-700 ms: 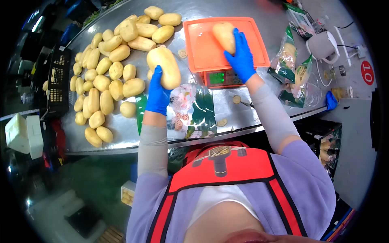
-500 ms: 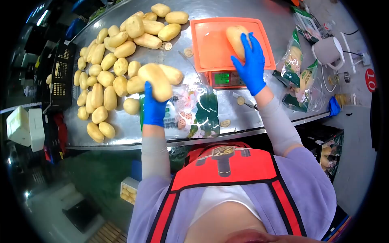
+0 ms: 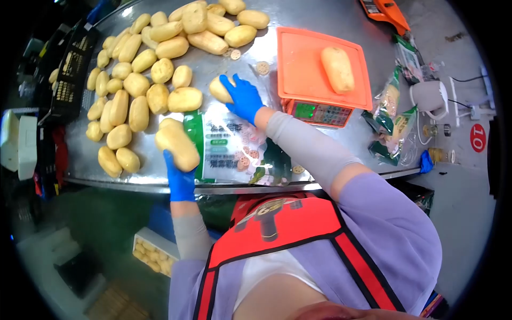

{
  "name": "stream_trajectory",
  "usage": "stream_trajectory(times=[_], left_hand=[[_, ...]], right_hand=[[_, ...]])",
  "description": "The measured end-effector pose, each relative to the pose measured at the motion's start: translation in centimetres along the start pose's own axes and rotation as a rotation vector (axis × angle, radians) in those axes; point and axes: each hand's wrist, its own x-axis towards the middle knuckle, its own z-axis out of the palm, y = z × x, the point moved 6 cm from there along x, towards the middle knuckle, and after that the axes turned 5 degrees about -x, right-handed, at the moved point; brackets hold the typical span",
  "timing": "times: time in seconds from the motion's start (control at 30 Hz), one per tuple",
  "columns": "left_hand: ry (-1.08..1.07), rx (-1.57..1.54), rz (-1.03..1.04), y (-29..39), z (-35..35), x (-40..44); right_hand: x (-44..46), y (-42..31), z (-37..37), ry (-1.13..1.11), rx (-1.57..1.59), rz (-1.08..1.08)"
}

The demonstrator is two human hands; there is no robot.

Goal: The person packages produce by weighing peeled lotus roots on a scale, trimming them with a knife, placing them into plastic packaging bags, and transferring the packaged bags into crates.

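My left hand (image 3: 181, 178), in a blue glove, grips a peeled, pale-yellow lotus root (image 3: 178, 145) from below, near the table's front edge. My right hand (image 3: 244, 98), gloved too, has its fingers round the end of another lotus root (image 3: 219, 89) lying on the table. Between my arms lies a flat printed plastic bag (image 3: 229, 146) with lotus slices pictured on it. One lotus root (image 3: 337, 70) rests alone on the orange tray (image 3: 298, 69) of a scale with a lit green display (image 3: 305, 110).
Several lotus roots (image 3: 138, 114) are spread over the left of the metal table (image 3: 160, 178). Filled bags (image 3: 392, 117) and a white kettle-like vessel (image 3: 430, 97) are at the right. A black crate (image 3: 69, 74) stands at the far left. Small cut slices (image 3: 262, 68) lie behind the bag.
My right hand has left the lotus root on the scale tray and moved left onto another one. My left hand has come left and nearer to me with its lotus root.
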Motion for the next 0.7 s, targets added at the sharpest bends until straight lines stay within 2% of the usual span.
stream_trajectory(times=[0.07,0.17,0.2,0.27,0.33,0.4,0.43,0.47,0.53,0.6,0.7], left_hand=[[0.031,0.017,0.007,0.7,-0.1,-0.8],[0.053,0.043,0.039,2.0,-1.2,-0.7],[0.049,0.044,0.035,2.1,-1.4,-0.5],[0.070,0.066,0.081,2.8,-1.9,-0.2],[0.070,0.088,0.080,3.5,-2.0,-0.2],[0.210,0.251,0.182,4.8,-3.1,0.1],[0.241,0.333,0.219,5.5,-4.1,0.7],[0.230,0.343,0.214,5.6,-4.8,1.3],[0.307,0.538,0.387,6.7,-5.5,1.3],[0.411,0.513,0.356,6.5,-5.6,0.9],[0.404,0.526,0.338,6.2,-7.2,2.1]], right_hand=[[0.2,0.7,0.0,-0.004,0.110,0.027],[-2.5,-0.2,-3.9,0.115,0.417,-0.037],[-4.2,-0.5,-6.4,0.226,0.533,-0.095],[-7.6,-0.5,-12.8,0.268,0.705,0.012],[-11.0,2.8,-17.5,0.500,0.744,0.084],[-13.5,7.1,-21.9,0.801,0.694,0.146],[-14.2,9.1,-23.6,0.817,0.734,0.263],[-14.8,11.9,-24.7,0.867,0.578,0.292],[-15.2,17.2,-24.3,0.883,0.480,0.339],[-14.7,21.4,-22.9,0.861,0.565,0.360],[-14.5,23.5,-21.0,0.761,0.251,0.502]])
